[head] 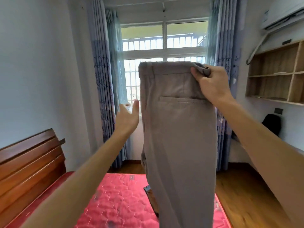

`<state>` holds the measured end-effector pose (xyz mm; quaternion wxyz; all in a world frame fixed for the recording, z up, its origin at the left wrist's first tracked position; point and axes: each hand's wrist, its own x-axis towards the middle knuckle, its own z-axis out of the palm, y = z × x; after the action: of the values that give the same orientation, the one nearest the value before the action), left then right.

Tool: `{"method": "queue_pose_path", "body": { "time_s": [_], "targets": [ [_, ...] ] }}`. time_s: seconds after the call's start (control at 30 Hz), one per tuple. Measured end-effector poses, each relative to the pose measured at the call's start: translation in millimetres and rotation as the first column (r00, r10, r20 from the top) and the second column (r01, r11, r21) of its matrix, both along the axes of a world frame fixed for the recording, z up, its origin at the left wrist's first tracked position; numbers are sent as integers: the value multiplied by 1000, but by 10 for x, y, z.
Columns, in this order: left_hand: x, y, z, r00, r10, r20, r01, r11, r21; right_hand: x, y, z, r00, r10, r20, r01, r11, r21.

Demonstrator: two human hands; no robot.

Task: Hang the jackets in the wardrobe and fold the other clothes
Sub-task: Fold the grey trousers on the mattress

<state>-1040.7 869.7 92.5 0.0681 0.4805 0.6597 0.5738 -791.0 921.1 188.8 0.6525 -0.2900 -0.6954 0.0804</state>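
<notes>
Open air left of the hanging trousers (179, 129) — red mattress (118, 199) below, headboard (29, 163) far left

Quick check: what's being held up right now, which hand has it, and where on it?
The right hand holds the grey trousers by the right end of the waistband, letting them hang. The left hand is open beside them, holding nothing.
</notes>
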Motion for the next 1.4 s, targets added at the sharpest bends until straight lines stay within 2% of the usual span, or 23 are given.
{"method": "queue_pose_path", "body": {
  "time_s": [0.07, 0.13, 0.17, 0.37, 0.6, 0.7, 0.77, 0.83, 0.9, 0.97, 1.0, 1.03, 1.07, 1.13, 1.17, 1.2, 1.23, 1.33, 1.4],
  "targets": [
    [-22, -18, -513, 971, -145, 188, 167, 980, -106, 33, 57, 11, 999, -15, -44, 13, 1000, -26],
    [3, -60, -911, 903, -276, 329, 317, 945, -78, 29, 120, 42, 998, -26, -53, 23, 999, -48],
    [52, -89, -1028, 884, -314, 346, 348, 937, -40, 16, 148, 56, 999, -32, -42, 29, 998, -58],
    [191, -150, -1165, 923, -358, 138, 321, 918, 232, -154, 249, -34, 998, -37, -48, 32, 994, -104],
    [-236, -226, -1196, 936, -320, 150, 260, 911, 319, 5, 377, -75, 1000, 12, 12, -11, 992, -129],
    [-358, -264, -1115, 940, -312, 136, 248, 902, 353, 48, 376, -100, 997, 66, -42, -71, 988, -137],
    [-345, -228, -1212, 949, -244, 198, 195, 951, 239, -14, 346, -106, 988, 112, -106, -128, 979, -158],
    [-320, -168, -1441, 954, -72, 290, 78, 997, -8, -85, 302, -81, 975, 157, -161, -184, 968, -173],
    [-279, -196, -1700, 910, 22, 415, 64, 979, -192, -132, 265, -35, 959, 201, -197, -235, 958, -167],
    [-160, -283, -1921, 831, 7, 557, 202, 928, -314, -165, 203, 22, 956, 216, -197, -246, 958, -147],
    [-92, -325, -1980, 759, -39, 650, 336, 878, -340, -184, 167, 44, 958, 218, -188, -246, 959, -142],
    [-14, -362, -1985, 633, -92, 768, 472, 832, -290, -195, 151, 59, 958, 223, -179, -249, 958, -141],
    [19, -380, -1978, 444, -147, 884, 567, 810, -151, -202, 135, 68, 959, 229, -167, -253, 957, -140],
    [21, -447, -1831, 43, -287, 957, 554, 804, 216, -177, 169, 57, 967, 219, -127, -238, 958, -158],
    [-39, -472, -1762, -93, -370, 924, 489, 791, 366, -144, 189, 33, 974, 201, -107, -217, 961, -173],
    [-102, -508, -1689, -173, -445, 879, 438, 764, 473, -95, 210, 3, 978, 181, -100, -197, 963, -185],
    [-152, -556, -1628, -195, -500, 844, 417, 736, 533, -31, 245, -29, 980, 169, -108, -187, 963, -191],
    [-199, -681, -1592, -172, -621, 765, 463, 635, 619, 188, 302, -81, 984, 129, -120, -150, 971, -185],
    [-179, -719, -1600, -177, -631, 755, 441, 635, 634, 299, 348, -94, 983, 126, -135, -150, 972, -183]
  ]
}}
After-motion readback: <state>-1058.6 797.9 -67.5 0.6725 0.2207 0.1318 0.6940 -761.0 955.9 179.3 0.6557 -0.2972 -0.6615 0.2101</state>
